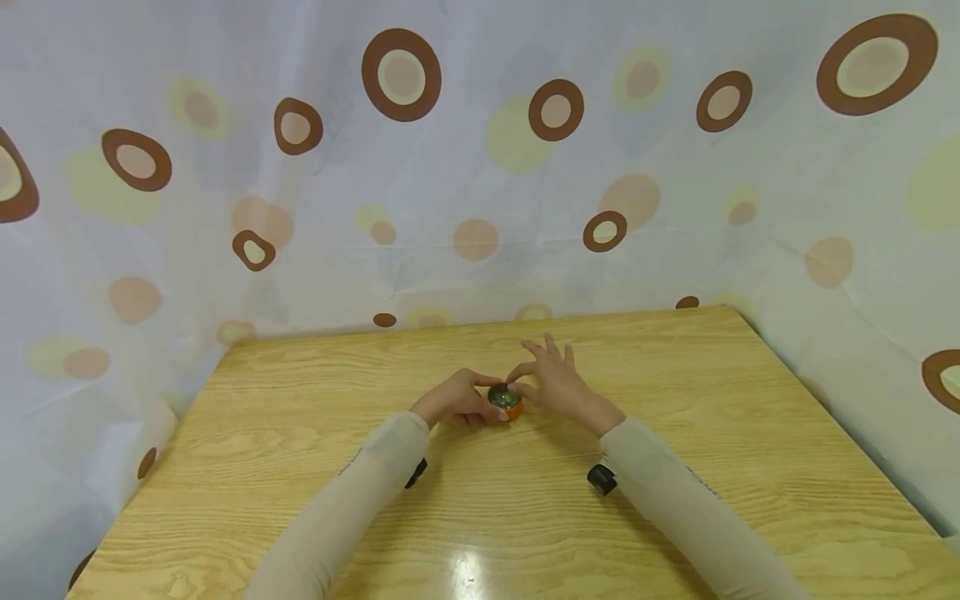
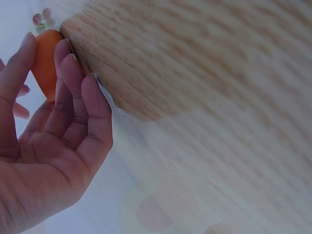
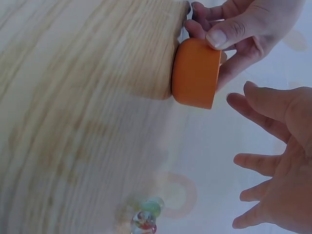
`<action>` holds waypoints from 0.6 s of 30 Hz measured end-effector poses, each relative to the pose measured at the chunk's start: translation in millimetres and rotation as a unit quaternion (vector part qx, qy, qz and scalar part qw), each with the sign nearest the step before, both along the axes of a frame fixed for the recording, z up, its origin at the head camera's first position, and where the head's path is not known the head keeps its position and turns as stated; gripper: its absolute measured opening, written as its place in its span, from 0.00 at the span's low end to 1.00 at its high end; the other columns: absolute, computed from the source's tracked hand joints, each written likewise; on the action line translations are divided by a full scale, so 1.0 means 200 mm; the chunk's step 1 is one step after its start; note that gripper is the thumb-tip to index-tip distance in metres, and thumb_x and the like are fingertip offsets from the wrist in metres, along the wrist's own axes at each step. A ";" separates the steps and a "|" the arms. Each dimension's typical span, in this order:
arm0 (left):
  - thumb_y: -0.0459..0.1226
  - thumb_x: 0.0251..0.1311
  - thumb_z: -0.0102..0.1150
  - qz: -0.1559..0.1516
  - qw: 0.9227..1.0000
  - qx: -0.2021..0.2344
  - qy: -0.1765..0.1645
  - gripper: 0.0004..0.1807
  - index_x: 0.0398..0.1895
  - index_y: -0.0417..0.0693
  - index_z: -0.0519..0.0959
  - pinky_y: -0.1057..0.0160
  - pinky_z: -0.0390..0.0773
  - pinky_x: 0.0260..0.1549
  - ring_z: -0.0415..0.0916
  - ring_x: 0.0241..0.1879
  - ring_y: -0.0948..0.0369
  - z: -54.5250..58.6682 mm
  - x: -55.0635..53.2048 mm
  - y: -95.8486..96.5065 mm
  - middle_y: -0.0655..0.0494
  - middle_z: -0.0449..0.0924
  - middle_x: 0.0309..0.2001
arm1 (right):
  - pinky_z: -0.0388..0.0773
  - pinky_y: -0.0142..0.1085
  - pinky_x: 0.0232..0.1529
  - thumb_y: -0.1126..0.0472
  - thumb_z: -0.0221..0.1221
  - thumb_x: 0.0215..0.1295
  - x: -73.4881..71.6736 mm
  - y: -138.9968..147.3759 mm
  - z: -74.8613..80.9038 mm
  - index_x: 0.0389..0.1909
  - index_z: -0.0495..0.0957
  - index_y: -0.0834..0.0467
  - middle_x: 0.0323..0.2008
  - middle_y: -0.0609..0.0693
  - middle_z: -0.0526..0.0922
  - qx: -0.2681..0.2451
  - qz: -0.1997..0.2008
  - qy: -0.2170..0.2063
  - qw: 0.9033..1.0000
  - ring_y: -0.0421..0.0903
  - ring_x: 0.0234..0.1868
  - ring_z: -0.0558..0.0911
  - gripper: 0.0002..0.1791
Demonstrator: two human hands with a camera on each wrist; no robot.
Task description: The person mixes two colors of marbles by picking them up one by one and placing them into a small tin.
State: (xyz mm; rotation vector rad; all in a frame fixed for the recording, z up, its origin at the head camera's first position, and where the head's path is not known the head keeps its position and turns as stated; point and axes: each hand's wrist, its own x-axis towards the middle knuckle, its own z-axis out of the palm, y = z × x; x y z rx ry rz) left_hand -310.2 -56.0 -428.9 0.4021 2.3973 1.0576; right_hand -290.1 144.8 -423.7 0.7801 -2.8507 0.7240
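Observation:
A small orange bowl (image 1: pixel 513 412) stands on the wooden table. Dark, shiny greenish bits show inside it in the head view. My left hand (image 1: pixel 459 396) holds it from the left, with the thumb at the near side and a finger at the far rim. In the right wrist view, the thumb presses the orange wall (image 3: pixel 195 73). My right hand (image 1: pixel 558 385) hovers at the bowl's right rim, thumb and index fingertips close together above it. The other fingers spread out, and nothing shows between them in the right wrist view (image 3: pixel 278 161).
Glassy red and green balls (image 3: pixel 144 222) appear near the bowl in both wrist views, the left one showing them by the table edge (image 2: pixel 43 19). A patterned white cloth (image 1: pixel 480 242) hangs behind and beside the wooden table (image 1: pixel 315 400). Black straps (image 1: pixel 602 479) sit at both wrists.

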 end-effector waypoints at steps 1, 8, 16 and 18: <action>0.43 0.52 0.72 -0.001 1.000 -0.001 0.000 0.38 0.68 0.50 0.69 0.61 0.80 0.26 0.78 0.23 0.57 0.00 0.00 0.00 0.54 0.84 0.25 | 0.37 0.73 0.60 0.56 0.62 0.65 0.00 0.01 0.00 0.42 0.86 0.53 0.69 0.67 0.59 0.002 -0.002 0.003 1.000 0.74 0.70 0.43 0.09; 0.43 0.52 0.73 0.002 1.000 0.002 -0.008 0.38 0.68 0.50 0.70 0.61 0.79 0.26 0.77 0.22 0.58 0.00 0.01 0.00 0.53 0.85 0.25 | 0.37 0.73 0.60 0.55 0.61 0.66 0.01 0.07 0.04 0.43 0.86 0.54 0.69 0.67 0.60 0.004 -0.021 0.003 1.000 0.74 0.70 0.43 0.10; 0.43 0.53 0.72 0.008 1.000 0.004 -0.009 0.38 0.68 0.51 0.69 0.63 0.77 0.24 0.75 0.22 0.59 0.01 0.01 0.00 0.53 0.85 0.26 | 0.35 0.74 0.59 0.57 0.60 0.67 0.00 0.16 0.08 0.44 0.85 0.57 0.68 0.70 0.59 -0.007 -0.030 0.008 0.999 0.76 0.69 0.42 0.11; 0.42 0.53 0.72 0.007 1.000 0.006 -0.009 0.38 0.68 0.52 0.69 0.63 0.76 0.23 0.75 0.22 0.58 0.01 0.01 0.00 0.53 0.85 0.26 | 0.35 0.74 0.59 0.57 0.60 0.67 -0.01 0.19 0.08 0.43 0.85 0.57 0.68 0.70 0.59 -0.009 -0.034 0.009 0.999 0.76 0.69 0.42 0.11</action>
